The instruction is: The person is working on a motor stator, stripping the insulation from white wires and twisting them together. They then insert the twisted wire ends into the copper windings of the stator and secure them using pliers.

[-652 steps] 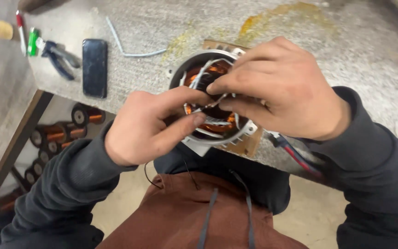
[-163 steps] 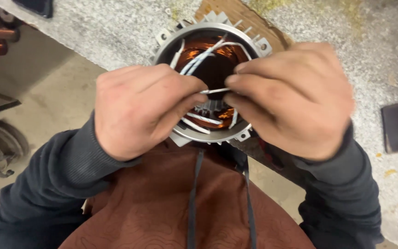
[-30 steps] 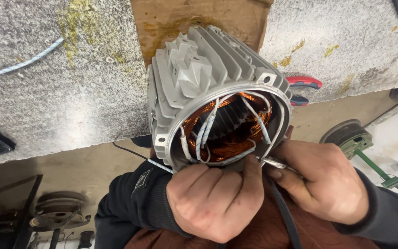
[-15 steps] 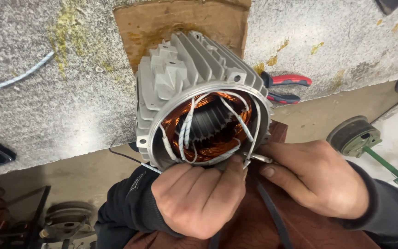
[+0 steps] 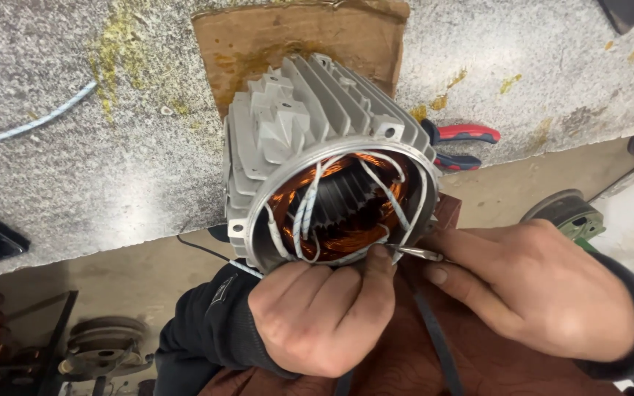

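Observation:
A grey finned motor housing (image 5: 310, 125) lies on its side at the bench edge, its open end toward me. Copper windings (image 5: 346, 220) and several white sleeved leads (image 5: 306, 216) show inside. My left hand (image 5: 324, 315) is curled under the housing's lower rim, thumb pressed near the leads. My right hand (image 5: 537, 290) pinches a thin metal tool (image 5: 416, 254), its tip at the lower rim beside my left thumb.
The housing rests on a brown cardboard sheet (image 5: 258, 44) on a speckled grey bench (image 5: 75, 169). Red-handled pliers (image 5: 460, 143) lie behind it on the right. A pale cord (image 5: 31, 125) runs at left. Pulleys (image 5: 100, 352) and a green-based part (image 5: 570, 213) sit on the floor.
The housing has shifted slightly in view as my head moved. Both hands stay at the lower rim, the right still holding the tool at the leads.

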